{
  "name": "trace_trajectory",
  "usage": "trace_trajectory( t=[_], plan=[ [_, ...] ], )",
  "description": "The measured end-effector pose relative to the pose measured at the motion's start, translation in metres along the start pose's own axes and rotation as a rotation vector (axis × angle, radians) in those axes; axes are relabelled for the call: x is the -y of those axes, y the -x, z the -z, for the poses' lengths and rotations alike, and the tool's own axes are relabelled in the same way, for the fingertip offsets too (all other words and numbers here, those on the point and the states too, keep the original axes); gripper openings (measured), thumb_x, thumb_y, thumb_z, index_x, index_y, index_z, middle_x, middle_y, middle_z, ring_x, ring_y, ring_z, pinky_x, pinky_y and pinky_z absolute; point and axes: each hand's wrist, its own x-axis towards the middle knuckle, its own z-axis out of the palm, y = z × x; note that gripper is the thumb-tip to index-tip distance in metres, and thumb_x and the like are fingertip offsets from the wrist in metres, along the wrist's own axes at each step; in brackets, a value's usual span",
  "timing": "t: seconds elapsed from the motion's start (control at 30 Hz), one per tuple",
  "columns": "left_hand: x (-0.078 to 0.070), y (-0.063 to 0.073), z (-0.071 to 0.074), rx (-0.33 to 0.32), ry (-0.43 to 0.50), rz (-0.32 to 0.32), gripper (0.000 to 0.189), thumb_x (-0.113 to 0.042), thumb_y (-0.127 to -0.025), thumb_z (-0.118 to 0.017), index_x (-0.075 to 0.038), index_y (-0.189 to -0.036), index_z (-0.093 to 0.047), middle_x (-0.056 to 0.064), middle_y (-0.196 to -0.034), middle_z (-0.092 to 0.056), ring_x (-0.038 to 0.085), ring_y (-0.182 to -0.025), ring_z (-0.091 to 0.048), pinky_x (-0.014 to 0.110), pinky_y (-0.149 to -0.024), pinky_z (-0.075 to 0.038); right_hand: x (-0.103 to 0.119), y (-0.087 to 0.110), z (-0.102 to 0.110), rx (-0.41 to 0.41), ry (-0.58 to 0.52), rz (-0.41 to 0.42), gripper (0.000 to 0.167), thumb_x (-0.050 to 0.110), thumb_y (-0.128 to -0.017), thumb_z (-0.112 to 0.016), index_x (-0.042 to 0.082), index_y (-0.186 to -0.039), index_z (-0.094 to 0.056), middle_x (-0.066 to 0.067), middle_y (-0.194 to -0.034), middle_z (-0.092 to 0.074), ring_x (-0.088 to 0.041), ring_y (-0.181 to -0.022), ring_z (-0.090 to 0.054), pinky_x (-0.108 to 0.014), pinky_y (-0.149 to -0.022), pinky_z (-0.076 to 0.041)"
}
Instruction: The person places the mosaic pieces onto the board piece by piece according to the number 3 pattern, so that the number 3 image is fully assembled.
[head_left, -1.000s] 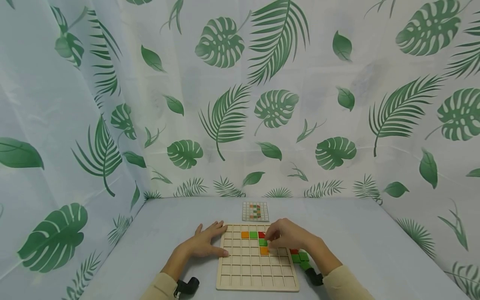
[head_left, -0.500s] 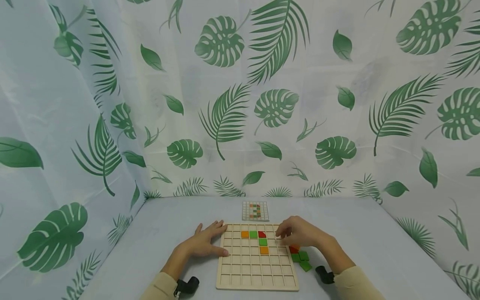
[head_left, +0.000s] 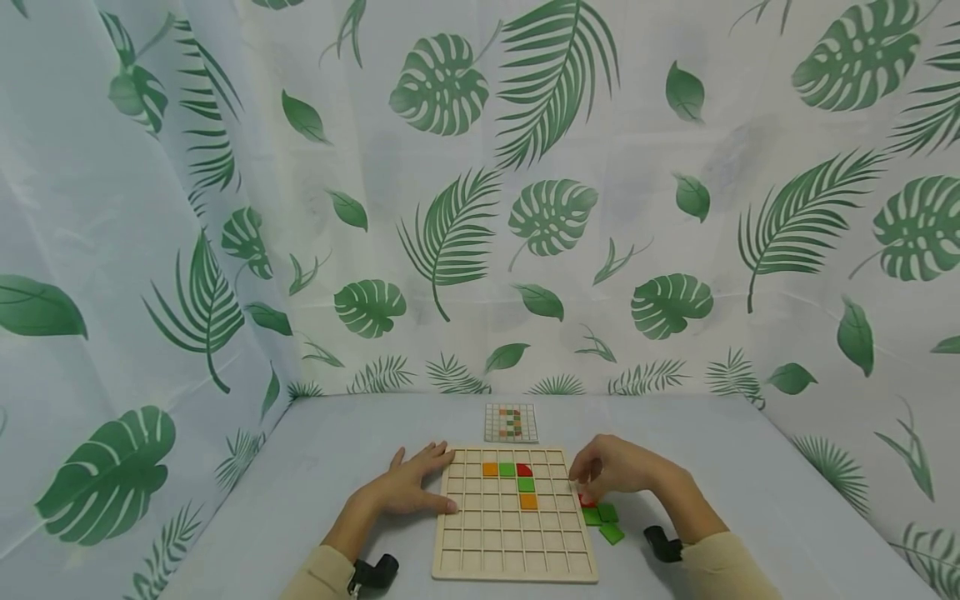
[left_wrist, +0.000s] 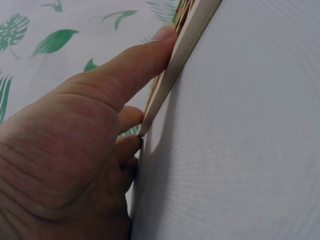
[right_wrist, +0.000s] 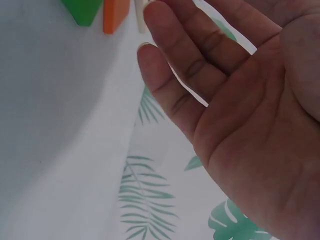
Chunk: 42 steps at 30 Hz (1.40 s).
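My left hand (head_left: 411,482) lies along the left edge of a wooden grid board (head_left: 492,540), thumb on its rim and fingers spread at its upper corner. In the left wrist view the thumb (left_wrist: 145,62) rests on the board's edge. My right hand (head_left: 618,465) is over the board's right edge, fingers bent loosely down above a small pile with a red tile (head_left: 587,502) and green tiles (head_left: 607,512). Its thumb and index tips are out of the right wrist view, where an orange tile (right_wrist: 116,16) stands near the other fingers.
On the board sit an orange tile (head_left: 490,470), a green tile (head_left: 507,469), a red tile with a rounded corner (head_left: 524,471), another green tile (head_left: 526,484) and another orange tile (head_left: 528,501). A pattern card (head_left: 511,423) lies behind the board. A leaf-print curtain (head_left: 480,350) surrounds the table.
My right hand has moved right, off the board's tiles and over to the pile at its side. The orange tile seen on the pile is now covered by the fingers. My left hand stays put.
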Motion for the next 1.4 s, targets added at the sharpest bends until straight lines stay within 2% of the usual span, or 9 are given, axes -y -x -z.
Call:
trace_trajectory(
  t=[0.23,0.4,0.53,0.67,0.77,0.9,1.23,1.4],
  plan=[
    [0.0,0.0,-0.001,0.002,0.005,0.002,0.098,-0.06,-0.084,-0.079,-0.016,-0.162,-0.039,0.008,-0.172,-0.027,0.034,-0.163,-0.015,0.069,-0.126,0.009,-0.001,0.007,0.003,0.047,-0.008,-0.049,0.019,0.005,-0.075,-0.09,0.013,-0.086,-0.078,0.003,-0.083,-0.074,-0.015,-0.075,-0.062,-0.029,-0.065,-0.051],
    [0.001,0.0,-0.001,0.002,0.006,0.0,0.098,-0.06,-0.084,-0.079,-0.016,-0.162,-0.039,0.009,-0.172,-0.027,0.034,-0.163,-0.015,0.069,-0.126,0.01,0.004,0.013,0.006,0.093,0.009,-0.181,0.03,0.005,-0.068,-0.095,0.007,-0.084,-0.07,0.003,-0.077,-0.066,-0.015,-0.074,-0.057,-0.029,-0.065,-0.044],
    [0.001,0.0,-0.001,0.002,0.002,-0.003,0.098,-0.06,-0.084,-0.079,-0.016,-0.162,-0.039,0.009,-0.172,-0.027,0.034,-0.163,-0.015,0.069,-0.126,0.01,0.008,0.014,0.003,0.125,0.102,-0.293,0.042,0.014,-0.062,-0.1,0.011,-0.086,-0.065,0.001,-0.078,-0.061,-0.017,-0.076,-0.054,-0.031,-0.065,-0.041],
    [0.001,-0.001,-0.001,-0.001,-0.003,-0.005,0.098,-0.06,-0.084,-0.079,-0.016,-0.162,-0.039,0.009,-0.172,-0.027,0.034,-0.162,-0.016,0.07,-0.125,0.009,0.009,0.01,-0.003,0.164,0.188,-0.383,0.048,0.02,-0.062,-0.102,0.016,-0.089,-0.063,-0.001,-0.084,-0.061,-0.018,-0.077,-0.057,-0.032,-0.065,-0.045],
    [0.002,-0.001,-0.001,-0.001,-0.003,-0.007,0.098,-0.06,-0.084,-0.079,-0.016,-0.162,-0.039,0.009,-0.172,-0.027,0.034,-0.162,-0.016,0.07,-0.125,0.009,0.008,0.008,-0.006,0.17,0.191,-0.435,0.048,0.018,-0.063,-0.101,0.017,-0.091,-0.063,-0.001,-0.087,-0.063,-0.019,-0.075,-0.06,-0.032,-0.064,-0.05],
    [0.002,-0.001,-0.001,0.001,-0.001,-0.004,0.098,-0.06,-0.083,-0.079,-0.016,-0.162,-0.04,0.008,-0.172,-0.027,0.033,-0.163,-0.016,0.07,-0.125,0.009,0.011,0.012,-0.004,0.134,0.17,-0.443,0.045,0.01,-0.065,-0.099,0.015,-0.091,-0.063,-0.004,-0.086,-0.064,-0.021,-0.071,-0.062,-0.033,-0.062,-0.054],
    [-0.001,0.0,0.0,0.002,0.0,-0.002,0.098,-0.059,-0.083,-0.08,-0.016,-0.162,-0.039,0.009,-0.172,-0.027,0.035,-0.162,-0.016,0.07,-0.125,0.009,0.008,0.014,0.002,0.064,0.203,-0.38,0.04,-0.003,-0.066,-0.094,0.013,-0.087,-0.063,-0.004,-0.083,-0.062,-0.02,-0.075,-0.057,-0.033,-0.065,-0.048],
    [-0.002,0.0,0.0,0.004,-0.001,-0.004,0.098,-0.059,-0.083,-0.079,-0.016,-0.162,-0.039,0.009,-0.172,-0.027,0.035,-0.162,-0.015,0.07,-0.125,0.01,0.005,0.012,0.001,0.054,0.203,-0.379,0.041,-0.006,-0.067,-0.092,0.014,-0.087,-0.063,-0.003,-0.084,-0.062,-0.02,-0.078,-0.056,-0.034,-0.067,-0.048]
  ],
)
